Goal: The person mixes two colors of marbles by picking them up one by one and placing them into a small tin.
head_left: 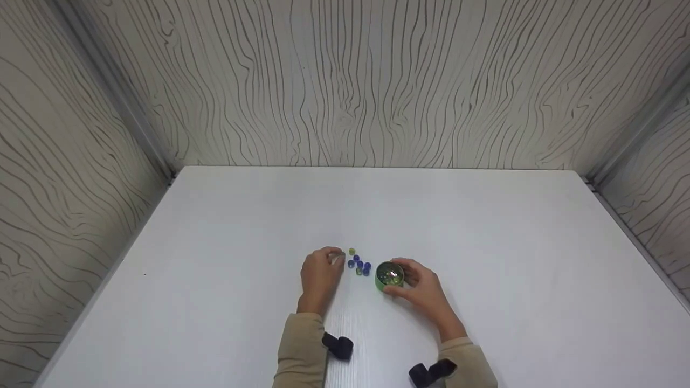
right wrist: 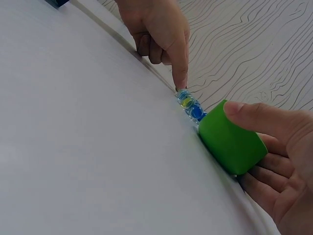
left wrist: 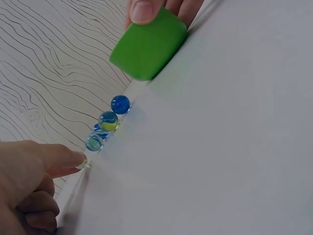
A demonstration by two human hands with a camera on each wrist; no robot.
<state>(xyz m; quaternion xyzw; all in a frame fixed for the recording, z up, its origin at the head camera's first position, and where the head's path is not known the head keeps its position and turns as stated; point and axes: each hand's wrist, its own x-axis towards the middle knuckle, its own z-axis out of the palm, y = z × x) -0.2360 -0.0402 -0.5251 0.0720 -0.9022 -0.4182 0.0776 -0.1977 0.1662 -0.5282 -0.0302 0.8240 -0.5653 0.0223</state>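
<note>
My left hand [head_left: 319, 277] pinches a clear greenish marble [left wrist: 84, 162] at the tips of thumb and forefinger, low at the tabletop. Its other fingers are curled under in the left wrist view. Several loose glass marbles [head_left: 360, 264], mostly blue with some yellow-green, lie just right of those fingertips. My right hand [head_left: 423, 285] grips a small round green cup [head_left: 380, 283], thumb on the near side and fingers round behind. The cup stands upright with its mouth up, and shiny marbles show inside. In the right wrist view its green wall [right wrist: 230, 142] hides part of the marble group.
A white tabletop [head_left: 226, 215] lies under everything, with wood-grain patterned panels [head_left: 345, 81] behind and at both sides. Black wrist cameras [head_left: 339, 346] sit on both beige sleeves [head_left: 301, 345].
</note>
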